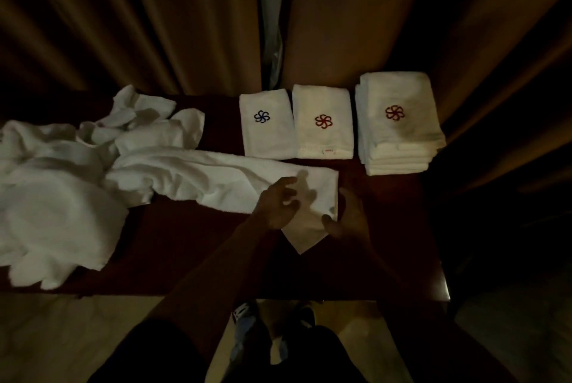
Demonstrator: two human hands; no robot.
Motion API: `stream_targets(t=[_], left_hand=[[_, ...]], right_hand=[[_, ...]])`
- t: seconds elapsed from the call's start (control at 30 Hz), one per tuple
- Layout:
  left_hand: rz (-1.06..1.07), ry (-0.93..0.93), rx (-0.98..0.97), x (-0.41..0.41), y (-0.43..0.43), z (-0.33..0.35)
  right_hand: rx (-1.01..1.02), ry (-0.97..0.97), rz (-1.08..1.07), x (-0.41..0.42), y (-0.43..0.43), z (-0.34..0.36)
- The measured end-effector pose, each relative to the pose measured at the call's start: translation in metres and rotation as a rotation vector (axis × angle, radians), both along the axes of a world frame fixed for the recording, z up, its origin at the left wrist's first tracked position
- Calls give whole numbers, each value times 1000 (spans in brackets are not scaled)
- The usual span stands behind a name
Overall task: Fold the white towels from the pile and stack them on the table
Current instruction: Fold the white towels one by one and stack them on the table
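Note:
A loose white towel (216,181) lies stretched across the middle of the dark red table (185,234), its right end near my hands. My left hand (277,204) hovers over that end with fingers spread and relaxed. My right hand (348,218) pinches the towel's right edge near a corner that hangs toward me. A pile of unfolded white towels (52,196) fills the table's left side. At the back right sit a folded towel with a blue emblem (266,124), one with a red emblem (323,122), and a stack of several folded towels (399,122).
Brown curtains (154,26) hang right behind the table. The table's right edge (444,283) and front edge are close to me. Pale floor and my shoes (247,330) show below the front edge.

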State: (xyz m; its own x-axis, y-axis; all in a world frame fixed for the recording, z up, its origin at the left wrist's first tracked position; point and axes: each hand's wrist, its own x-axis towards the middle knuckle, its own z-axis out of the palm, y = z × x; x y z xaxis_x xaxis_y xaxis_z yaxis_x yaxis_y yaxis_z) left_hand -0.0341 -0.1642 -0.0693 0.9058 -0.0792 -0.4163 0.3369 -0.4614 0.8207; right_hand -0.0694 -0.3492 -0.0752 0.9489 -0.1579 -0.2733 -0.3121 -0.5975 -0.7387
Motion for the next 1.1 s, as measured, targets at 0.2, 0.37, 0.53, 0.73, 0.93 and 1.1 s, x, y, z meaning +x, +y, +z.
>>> stream_targets(t=[0.2, 0.37, 0.53, 0.73, 0.93, 1.1], left_hand=[[-25, -209, 490, -6, 79, -34], [-258, 28, 761, 6, 122, -47], [-319, 13, 727, -4, 121, -59], [-363, 12, 786, -4, 70, -51], [-458, -139, 747, -30, 38, -61], [-444, -148, 674, -49, 25, -69]], right_hand=[[-303, -73, 230, 5, 14, -19], [-424, 116, 532, 7, 17, -47], [-517, 311, 616, 13, 14, -54], [-576, 328, 330, 2, -6, -56], [-610, 393, 222, -36, -55, -59], [-670, 345, 269, -56, -70, -58]])
